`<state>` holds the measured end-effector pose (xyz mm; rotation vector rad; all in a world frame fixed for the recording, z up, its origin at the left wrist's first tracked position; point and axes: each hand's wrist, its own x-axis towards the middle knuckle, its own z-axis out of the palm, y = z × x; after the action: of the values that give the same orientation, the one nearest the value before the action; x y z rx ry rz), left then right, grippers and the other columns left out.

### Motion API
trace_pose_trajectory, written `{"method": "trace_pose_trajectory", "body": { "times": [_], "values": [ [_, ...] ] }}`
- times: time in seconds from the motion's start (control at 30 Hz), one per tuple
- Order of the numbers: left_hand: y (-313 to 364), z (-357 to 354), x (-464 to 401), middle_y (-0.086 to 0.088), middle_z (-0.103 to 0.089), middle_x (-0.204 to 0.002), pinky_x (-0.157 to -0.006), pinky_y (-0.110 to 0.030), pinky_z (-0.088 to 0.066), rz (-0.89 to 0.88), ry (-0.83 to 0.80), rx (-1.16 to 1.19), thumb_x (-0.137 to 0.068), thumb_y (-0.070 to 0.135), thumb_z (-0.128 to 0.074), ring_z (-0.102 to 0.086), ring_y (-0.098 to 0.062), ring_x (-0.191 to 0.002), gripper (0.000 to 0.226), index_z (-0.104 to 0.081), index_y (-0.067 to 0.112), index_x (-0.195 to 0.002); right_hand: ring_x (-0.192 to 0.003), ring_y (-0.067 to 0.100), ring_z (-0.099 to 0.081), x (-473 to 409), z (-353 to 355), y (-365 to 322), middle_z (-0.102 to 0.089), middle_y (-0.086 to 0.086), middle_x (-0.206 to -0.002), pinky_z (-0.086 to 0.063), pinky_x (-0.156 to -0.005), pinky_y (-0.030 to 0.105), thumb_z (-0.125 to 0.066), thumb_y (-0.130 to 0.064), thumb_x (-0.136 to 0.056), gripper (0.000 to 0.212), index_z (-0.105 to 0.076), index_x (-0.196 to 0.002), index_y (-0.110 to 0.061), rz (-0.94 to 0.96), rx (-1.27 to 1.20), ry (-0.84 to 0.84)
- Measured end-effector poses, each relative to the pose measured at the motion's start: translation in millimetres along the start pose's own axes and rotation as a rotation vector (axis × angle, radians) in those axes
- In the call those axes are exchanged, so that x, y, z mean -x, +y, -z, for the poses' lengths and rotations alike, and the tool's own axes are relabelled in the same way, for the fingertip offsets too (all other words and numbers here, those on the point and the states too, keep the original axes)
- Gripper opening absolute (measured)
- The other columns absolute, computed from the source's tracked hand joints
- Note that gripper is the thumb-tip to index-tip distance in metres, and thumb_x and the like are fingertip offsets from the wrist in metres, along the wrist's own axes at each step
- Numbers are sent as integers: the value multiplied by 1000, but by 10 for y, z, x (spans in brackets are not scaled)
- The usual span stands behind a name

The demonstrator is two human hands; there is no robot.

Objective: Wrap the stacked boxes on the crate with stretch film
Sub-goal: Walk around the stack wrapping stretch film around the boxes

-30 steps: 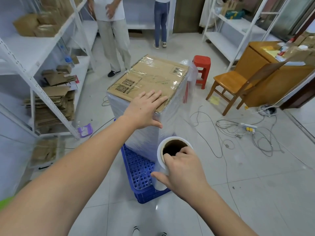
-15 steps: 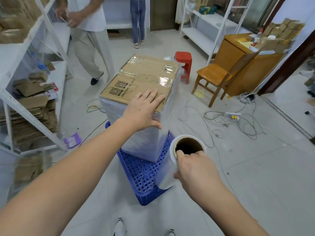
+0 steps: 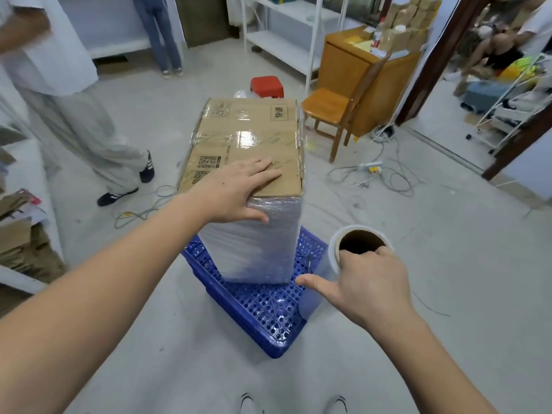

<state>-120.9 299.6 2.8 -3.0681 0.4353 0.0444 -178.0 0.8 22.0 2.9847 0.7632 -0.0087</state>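
Observation:
The stacked boxes (image 3: 254, 150) stand on a blue perforated crate (image 3: 263, 306) on the floor, their sides covered in cloudy stretch film and the brown cardboard top showing. My left hand (image 3: 236, 191) lies flat on the near edge of the top box, fingers straight, thumb down the wrapped side. My right hand (image 3: 361, 282) holds the stretch film roll (image 3: 358, 243) upright to the right of the crate, fingers hooked into its cardboard core and thumb stretched out to the left. Film runs from the roll toward the stack's near right corner.
A person in light trousers (image 3: 74, 127) stands close at the left of the stack. A wooden chair (image 3: 337, 109), a red stool (image 3: 266, 86) and a wooden desk (image 3: 364, 70) lie behind on the right. Loose cables and a power strip (image 3: 370, 167) cover the floor at right. Shelving with cardboard (image 3: 21, 234) is on the left.
I have stepped round the stack to its short side. My right hand has carried the roll to the right of the crate, drawing film along. My left hand stays pressed on the box top.

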Motion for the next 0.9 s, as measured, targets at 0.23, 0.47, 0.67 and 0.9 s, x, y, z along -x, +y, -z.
{"method": "trace_pose_trajectory", "body": {
  "times": [0.23, 0.47, 0.67, 0.9],
  "values": [
    [-34, -125, -39, -4, -3, -174, -128, -40, -4, 1, 36, -76, -81, 91, -39, -8, -29, -159, 110, 1, 33, -166, -54, 17, -38, -47, -159, -104, -51, -8, -50, -23, -62, 29, -47, -89, -69, 68, -43, -65, -21, 21, 131, 159],
    [54, -117, -109, -8, -5, -174, -130, -45, -10, 42, 41, -114, -88, 86, -26, -9, -33, -159, 101, 4, 29, -165, -39, 18, -40, -49, -289, 56, -41, -7, -35, -27, -54, 24, -83, -60, -56, 66, -29, -52, -21, 269, 121, 256],
    [278, -69, -290, -10, -9, -173, -129, -48, -14, 101, 38, -100, -91, 83, -30, -14, -36, -158, 96, 1, 29, -165, -41, 17, -42, 46, -199, -103, -44, -8, -38, -30, -57, 19, -75, -61, -56, 53, -40, -49, -23, 472, 55, 224],
    [434, -91, -313, -10, -10, -173, -128, -47, -14, 142, 40, -122, -90, 84, -28, -15, -37, -157, 98, -1, 28, -165, -45, 22, -33, 133, -238, -355, -44, -4, -45, -42, -66, 30, -67, -48, -73, 47, -33, -57, -20, 695, -5, 194]
  ]
}}
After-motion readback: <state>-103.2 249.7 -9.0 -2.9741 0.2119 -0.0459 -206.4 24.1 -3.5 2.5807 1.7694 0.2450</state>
